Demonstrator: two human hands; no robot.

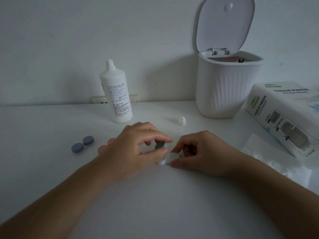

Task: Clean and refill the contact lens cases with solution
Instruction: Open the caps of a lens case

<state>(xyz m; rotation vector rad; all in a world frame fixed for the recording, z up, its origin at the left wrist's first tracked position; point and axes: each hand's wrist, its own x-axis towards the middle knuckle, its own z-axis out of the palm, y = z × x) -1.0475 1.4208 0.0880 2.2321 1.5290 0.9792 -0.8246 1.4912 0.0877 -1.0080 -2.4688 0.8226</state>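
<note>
Left grip (138,144) pinches the teal cap (161,146); right grip (198,150) steadies the white case (170,156); likely screwing it shut next.

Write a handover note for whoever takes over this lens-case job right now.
Left hand: fingers pinch the teal cap on the white case.
Right hand: steadies that case.
Grey case: capped, lying to the left.
Solution bottle: upright, uncapped; bottle cap on the table.
Bin: lid up.
Tissue pack: on the right.
Done: cannot tell.
Left: whether either case is refilled does not show; recap the bottle.
</note>
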